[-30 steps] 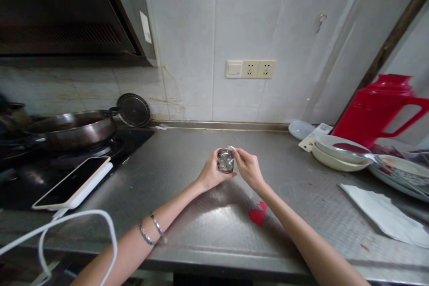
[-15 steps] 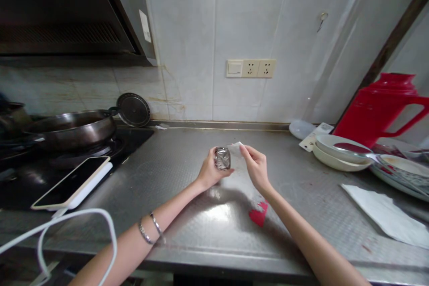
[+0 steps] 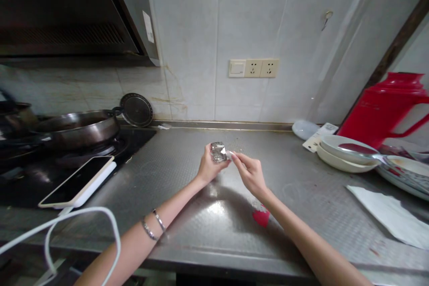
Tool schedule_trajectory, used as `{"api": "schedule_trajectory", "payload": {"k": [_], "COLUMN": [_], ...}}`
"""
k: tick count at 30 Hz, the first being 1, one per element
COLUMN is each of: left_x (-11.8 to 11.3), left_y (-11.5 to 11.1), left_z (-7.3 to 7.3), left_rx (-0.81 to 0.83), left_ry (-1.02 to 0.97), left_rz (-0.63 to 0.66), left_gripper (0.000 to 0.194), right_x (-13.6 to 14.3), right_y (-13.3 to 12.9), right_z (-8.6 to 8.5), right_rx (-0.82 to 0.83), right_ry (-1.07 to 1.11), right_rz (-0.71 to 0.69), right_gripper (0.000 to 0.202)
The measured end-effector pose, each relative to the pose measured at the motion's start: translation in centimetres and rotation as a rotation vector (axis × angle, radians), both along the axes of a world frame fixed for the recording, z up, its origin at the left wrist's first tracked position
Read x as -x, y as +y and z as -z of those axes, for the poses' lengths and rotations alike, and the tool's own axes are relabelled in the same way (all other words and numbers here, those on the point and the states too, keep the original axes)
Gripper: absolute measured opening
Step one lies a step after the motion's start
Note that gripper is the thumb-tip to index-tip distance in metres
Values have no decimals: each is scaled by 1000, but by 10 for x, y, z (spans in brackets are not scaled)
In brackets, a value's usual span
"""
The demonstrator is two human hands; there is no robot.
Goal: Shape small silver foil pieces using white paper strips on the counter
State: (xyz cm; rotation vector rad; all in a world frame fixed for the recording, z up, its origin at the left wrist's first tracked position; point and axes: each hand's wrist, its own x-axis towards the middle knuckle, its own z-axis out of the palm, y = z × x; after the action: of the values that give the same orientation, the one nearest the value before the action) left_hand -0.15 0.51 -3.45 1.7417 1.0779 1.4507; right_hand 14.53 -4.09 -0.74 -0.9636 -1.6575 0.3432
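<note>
A small, shiny, squarish glass-like object [image 3: 218, 152] is held above the metal counter [image 3: 187, 147] by my left hand [image 3: 208, 167], whose fingers wrap round its side and bottom. Just to its right, my right hand [image 3: 248, 170] pinches a small whitish piece [image 3: 229, 155] at the object's right edge. What this piece is made of is hard to tell. A red scrap [image 3: 261, 217] lies on the counter below my right wrist. Two silver bracelets [image 3: 153, 225] circle my left forearm.
Left are a pan [image 3: 78, 127] on the stove [image 3: 134, 139], a round lid [image 3: 136, 110], and a phone [image 3: 78, 182] with a white cable [image 3: 100, 209]. Right are stacked bowls [image 3: 346, 157], a plate [image 3: 407, 170], a red jug [image 3: 382, 107] and a white paper sheet [image 3: 389, 214].
My right hand has moved left and slightly down, nearer the shiny object. The larger white piece seen between the hands before now shows only as a small bit. The camera view has shifted slightly.
</note>
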Motion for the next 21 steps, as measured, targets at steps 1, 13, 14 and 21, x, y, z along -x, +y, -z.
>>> {"api": "schedule_trajectory", "payload": {"k": [1,13,14,21], "left_x": [2,-6,-7,-8], "left_y": [3,-11,-13,-8], "left_z": [-1,6,6,9], "left_rx": [8,-127,-133,-116], "left_ry": [-22,132,142,96], "left_rz": [3,148,146,29], "left_gripper": [69,82,82,75], "right_x": [0,-8,-7,-2], "right_y": [0,19,18,7], "right_z": [-1,1,2,0], "right_rx": [-18,14,23,36], "right_ry": [0,112,103,119], "right_rz": [5,9,-25,-88], "right_gripper": [31,33,32,28]}}
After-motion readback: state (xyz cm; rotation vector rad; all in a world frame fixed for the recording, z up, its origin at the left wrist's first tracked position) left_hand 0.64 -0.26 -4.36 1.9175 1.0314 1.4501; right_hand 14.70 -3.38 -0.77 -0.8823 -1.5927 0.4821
